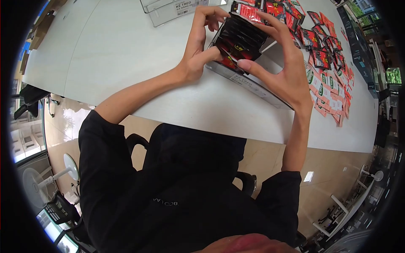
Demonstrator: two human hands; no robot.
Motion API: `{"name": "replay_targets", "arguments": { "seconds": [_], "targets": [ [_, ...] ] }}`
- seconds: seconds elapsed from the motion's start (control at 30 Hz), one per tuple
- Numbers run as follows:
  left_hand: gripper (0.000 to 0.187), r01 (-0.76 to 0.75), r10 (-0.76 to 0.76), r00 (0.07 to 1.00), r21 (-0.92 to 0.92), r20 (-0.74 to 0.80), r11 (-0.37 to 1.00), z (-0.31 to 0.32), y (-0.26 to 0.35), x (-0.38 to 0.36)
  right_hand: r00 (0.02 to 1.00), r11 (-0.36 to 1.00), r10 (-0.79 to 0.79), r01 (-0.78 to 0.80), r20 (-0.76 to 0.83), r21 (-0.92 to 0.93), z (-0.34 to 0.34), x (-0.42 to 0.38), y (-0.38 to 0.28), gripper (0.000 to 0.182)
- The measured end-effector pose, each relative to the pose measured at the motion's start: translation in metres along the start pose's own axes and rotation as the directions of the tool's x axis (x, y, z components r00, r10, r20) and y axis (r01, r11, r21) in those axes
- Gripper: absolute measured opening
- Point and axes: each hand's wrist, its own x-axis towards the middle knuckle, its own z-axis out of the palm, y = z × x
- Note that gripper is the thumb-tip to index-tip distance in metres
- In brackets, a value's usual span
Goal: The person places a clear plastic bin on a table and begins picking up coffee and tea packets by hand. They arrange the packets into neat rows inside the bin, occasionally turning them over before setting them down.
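A stack of black and red packets (241,39) is held between my two hands, over the left part of a clear plastic tray (253,86). My left hand (201,50) grips the stack from its left side, thumb at the lower edge and fingers at the upper corner. On the right side, my right hand (280,63) has its fingers on the top edge and its thumb by the lower right corner. The packets stand close together like a row of cards. Part of the tray is hidden behind my hands and the packets.
Loose red and black packets (322,58) lie to the right on the white table (139,46), with pink and green sachets (331,90) nearer its right edge. Another clear tray (168,13) is at the top. A long dark box (358,50) lies along the far right.
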Motion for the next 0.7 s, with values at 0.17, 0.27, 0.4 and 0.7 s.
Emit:
{"name": "replay_targets", "arguments": {
  "seconds": [0.17,0.27,0.4,0.7],
  "targets": [
    [0.072,-0.090,0.085,0.989,-0.032,-0.118,0.995,-0.014,-0.005,0.004,0.990,0.991,-0.114,0.108,-0.078,-0.085,0.000,0.003,0.005,0.068],
    [0.064,-0.132,0.151,0.987,0.238,-0.060,0.962,-0.005,0.001,0.004,0.966,0.982,-0.189,0.182,-0.176,-0.057,-0.005,0.009,0.001,0.043],
    [0.058,-0.131,0.135,0.991,0.109,-0.024,0.985,-0.009,-0.011,0.000,0.933,0.919,-0.354,0.333,-0.068,-0.213,-0.014,0.006,-0.008,0.024],
    [0.045,-0.177,0.178,0.984,0.123,0.007,0.977,-0.006,-0.016,-0.003,0.930,0.913,-0.351,0.365,0.105,-0.180,-0.001,-0.001,-0.003,0.012]
  ]
}}
